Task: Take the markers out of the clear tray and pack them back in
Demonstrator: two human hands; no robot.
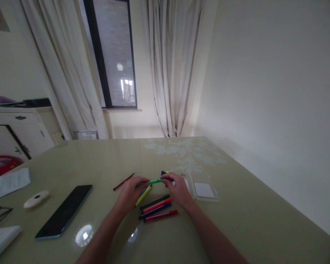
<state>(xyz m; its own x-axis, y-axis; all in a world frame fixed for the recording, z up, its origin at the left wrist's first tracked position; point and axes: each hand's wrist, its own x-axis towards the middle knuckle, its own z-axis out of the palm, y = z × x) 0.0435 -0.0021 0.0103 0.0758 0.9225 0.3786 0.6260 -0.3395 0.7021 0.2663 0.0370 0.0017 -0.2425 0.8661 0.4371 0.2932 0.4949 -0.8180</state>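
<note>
While the green marker (155, 181) was held crosswise left of the clear case (200, 178), its long axis bridging both hands, the left hand (130, 194) pinched one end and the right hand (178, 187) the other, neither nearer. It looked slim and bright; more markers (157, 205) lay left of the case, closer in.

Head-worn view, facing forward and down, across table (253, 223)

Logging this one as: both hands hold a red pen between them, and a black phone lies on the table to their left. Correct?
Not the colour: the head view shows the left hand and right hand holding a green pen, not a red one. The black phone does lie to their left.
</note>
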